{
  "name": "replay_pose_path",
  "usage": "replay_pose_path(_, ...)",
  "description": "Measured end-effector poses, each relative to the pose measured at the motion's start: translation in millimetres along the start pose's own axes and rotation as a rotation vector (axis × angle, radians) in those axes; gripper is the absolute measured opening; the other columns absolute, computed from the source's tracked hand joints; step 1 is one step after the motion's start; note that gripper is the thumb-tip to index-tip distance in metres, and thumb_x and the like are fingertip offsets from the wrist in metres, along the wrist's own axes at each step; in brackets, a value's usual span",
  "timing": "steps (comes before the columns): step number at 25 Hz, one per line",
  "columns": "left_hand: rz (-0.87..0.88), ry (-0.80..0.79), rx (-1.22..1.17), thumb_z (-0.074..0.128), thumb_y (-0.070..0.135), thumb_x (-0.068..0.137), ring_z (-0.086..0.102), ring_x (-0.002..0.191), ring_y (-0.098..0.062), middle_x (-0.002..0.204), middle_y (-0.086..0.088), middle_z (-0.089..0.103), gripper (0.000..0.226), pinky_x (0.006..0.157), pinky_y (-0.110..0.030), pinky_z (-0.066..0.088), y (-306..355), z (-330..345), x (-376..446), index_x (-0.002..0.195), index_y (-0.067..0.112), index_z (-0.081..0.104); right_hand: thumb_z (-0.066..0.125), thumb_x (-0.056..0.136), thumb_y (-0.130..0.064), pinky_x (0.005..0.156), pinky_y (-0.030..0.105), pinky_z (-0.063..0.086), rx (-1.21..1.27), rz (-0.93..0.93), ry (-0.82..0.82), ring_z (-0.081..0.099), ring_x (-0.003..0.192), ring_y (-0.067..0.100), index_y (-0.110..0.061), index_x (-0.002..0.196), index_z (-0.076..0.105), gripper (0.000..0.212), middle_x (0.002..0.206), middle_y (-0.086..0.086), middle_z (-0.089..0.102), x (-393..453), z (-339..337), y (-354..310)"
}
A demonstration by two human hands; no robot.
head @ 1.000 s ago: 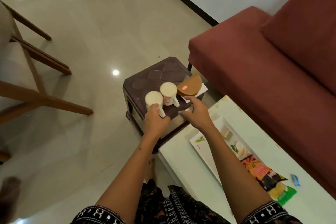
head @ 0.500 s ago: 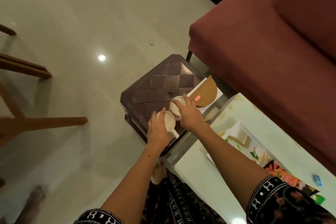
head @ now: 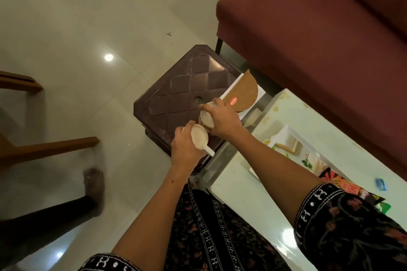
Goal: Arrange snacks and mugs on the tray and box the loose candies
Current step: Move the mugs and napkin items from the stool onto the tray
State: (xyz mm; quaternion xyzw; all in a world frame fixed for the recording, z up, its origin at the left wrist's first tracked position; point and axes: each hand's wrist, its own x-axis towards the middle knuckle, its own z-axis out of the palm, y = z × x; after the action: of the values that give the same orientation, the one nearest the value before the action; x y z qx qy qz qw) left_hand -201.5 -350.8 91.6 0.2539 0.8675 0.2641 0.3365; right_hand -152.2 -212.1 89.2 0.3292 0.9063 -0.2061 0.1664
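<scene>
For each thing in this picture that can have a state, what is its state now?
left hand: closed around the near mug.
right hand: closed around the far mug.
near mug: held, tilted, handle pointing toward the table.
far mug: held, tilted, mostly hidden by the hand.
brown stool: upright, carrying the snack box.
snack box: lying at the stool's edge; open or shut cannot be told.
white tray: on the table, no mugs on it yet.

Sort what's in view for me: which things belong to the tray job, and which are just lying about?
Job: two mugs, one in the left hand, one in the right hand; tray; snack packets; blue candy; half-round box.

Lying about: brown stool; sofa; wooden chair.
</scene>
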Motion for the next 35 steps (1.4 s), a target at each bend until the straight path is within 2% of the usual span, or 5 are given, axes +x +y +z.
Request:
replay_pose_path(8, 0.023, -0.015, 0.003, 0.085, 0.016, 0.052, 0.053, 0.106, -0.033, 0.121, -0.011, 0.046, 0.087, 0.085, -0.043, 0.048, 28, 42, -67, 0.127, 0.028, 0.04, 0.08, 0.065, -0.031, 0.086, 0.044, 0.052, 0.066, 0.052, 0.06, 0.048, 0.117, 0.031, -0.039, 0.129, 0.042, 0.075, 0.133, 0.008, 0.045, -83, -29, 49)
replay_pose_path(16, 0.07, -0.112, 0.019, 0.084, 0.014, 0.052, 0.052, 0.104, -0.03, 0.119, -0.009, 0.047, 0.087, 0.076, -0.03, 0.035, 73, 133, -142, 0.126, 0.027, 0.04, 0.081, 0.06, -0.02, 0.07, 0.033, 0.049, 0.0, 0.11, 0.026, 0.053, 0.106, 0.03, -0.037, 0.129, 0.043, 0.081, 0.124, 0.007, 0.048, -182, -29, 157)
replay_pose_path(19, 0.081, -0.144, 0.018, 0.084, 0.015, 0.053, 0.053, 0.102, -0.03, 0.117, -0.009, 0.047, 0.088, 0.074, -0.028, 0.037, 89, 170, -156, 0.127, 0.027, 0.038, 0.081, 0.06, -0.02, 0.07, 0.033, 0.046, -0.017, 0.123, 0.001, 0.052, 0.107, 0.03, -0.037, 0.13, 0.042, 0.082, 0.126, 0.006, 0.045, -205, -21, 200)
replay_pose_path(25, 0.109, -0.2, 0.04, 0.084, 0.017, 0.054, 0.052, 0.105, -0.031, 0.122, -0.01, 0.045, 0.093, 0.087, -0.037, 0.046, 104, 246, -155, 0.131, 0.026, 0.035, 0.08, 0.06, -0.021, 0.075, 0.038, 0.053, -0.018, 0.193, -0.028, 0.052, 0.107, 0.029, -0.041, 0.13, 0.04, 0.083, 0.128, 0.004, 0.044, -211, 16, 275)
replay_pose_path(35, 0.104, -0.239, 0.06, 0.082, 0.01, 0.057, 0.053, 0.104, -0.034, 0.123, -0.012, 0.043, 0.089, 0.087, -0.041, 0.048, 110, 325, -133, 0.131, 0.023, 0.035, 0.081, 0.062, -0.023, 0.08, 0.04, 0.05, 0.026, 0.22, -0.053, 0.052, 0.11, 0.031, -0.036, 0.132, 0.041, 0.081, 0.13, 0.008, 0.043, -196, 70, 344)
